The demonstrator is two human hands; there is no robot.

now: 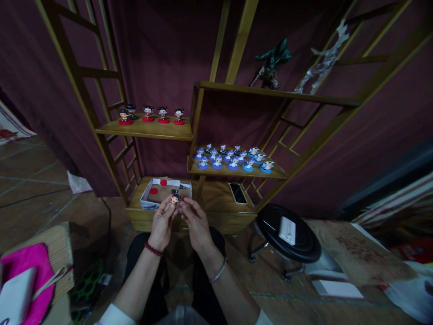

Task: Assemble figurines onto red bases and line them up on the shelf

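In front of my chest, my left hand (162, 223) pinches a small doll figurine (175, 198) with dark hair between thumb and fingers. My right hand (197, 222) is closed close beside it, fingertips together. A spot of red shows at those fingertips, too small to make out. Just beyond my hands, an open cardboard box (145, 201) stands on the low shelf. Inside it lie a red disc (154, 191), another red disc (163, 183) and a small dark piece (182, 187).
Red-based figurines (148, 113) stand on the upper left shelf. Several blue-based figurines (233, 163) fill the middle shelf. Above are a green statue (272, 63) and a clear statue (321, 63). A phone (238, 193) lies right of the box. A black stool (304, 239) stands right.
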